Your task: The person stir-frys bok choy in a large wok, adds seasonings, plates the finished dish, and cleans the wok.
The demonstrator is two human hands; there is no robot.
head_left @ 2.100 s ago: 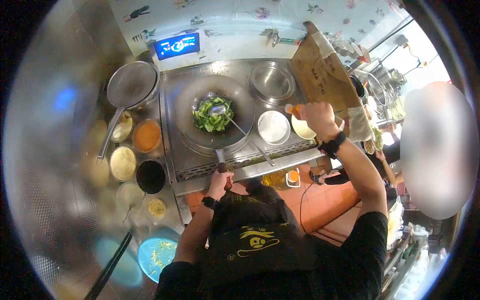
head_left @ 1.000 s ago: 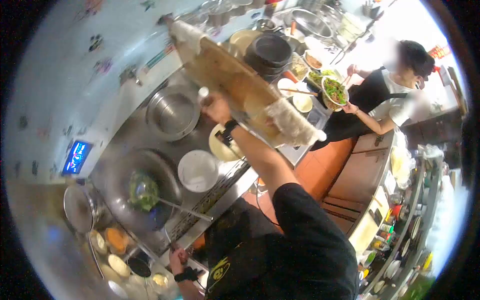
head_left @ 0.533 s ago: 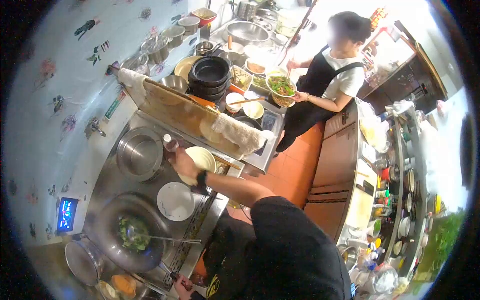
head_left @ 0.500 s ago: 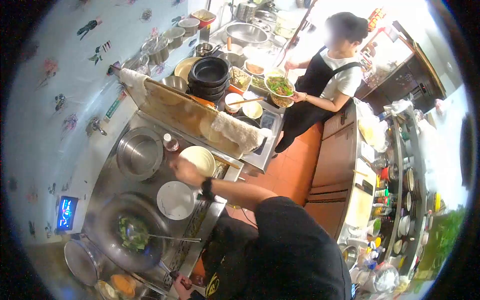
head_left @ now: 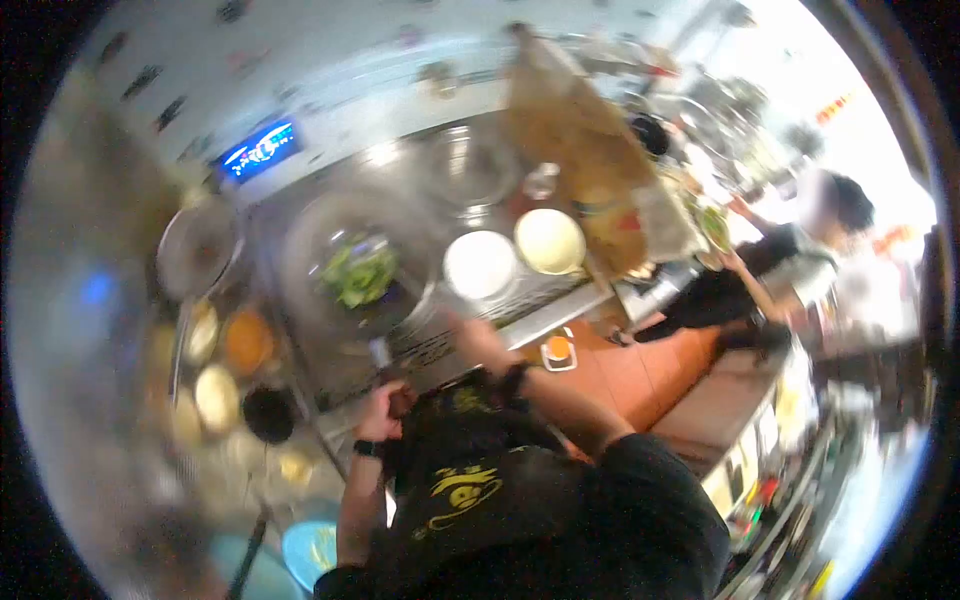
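Observation:
A large wok [head_left: 310, 235] with green vegetables [head_left: 360, 272] in it stands on the steel stove at centre left. My left hand [head_left: 382, 408] is closed round the wok's handle [head_left: 402, 398] at the front edge. My right hand [head_left: 472, 338], smeared by motion, is near the wok's right rim, below a white bowl [head_left: 480, 265]; its fingers cannot be made out. Just right of that bowl sits a cream bowl [head_left: 550, 241].
A round metal pan [head_left: 468, 170] and a small bottle [head_left: 541, 181] stand behind the bowls, beside an upright board [head_left: 585, 150]. Another person [head_left: 790, 260] holds a dish at the right. Seasoning containers [head_left: 217, 398] are at the left.
The view has turned and swung left. My right hand has moved from beside the bottle and cream bowl to the near side of the white bowl. My left hand stays at the wok's handle.

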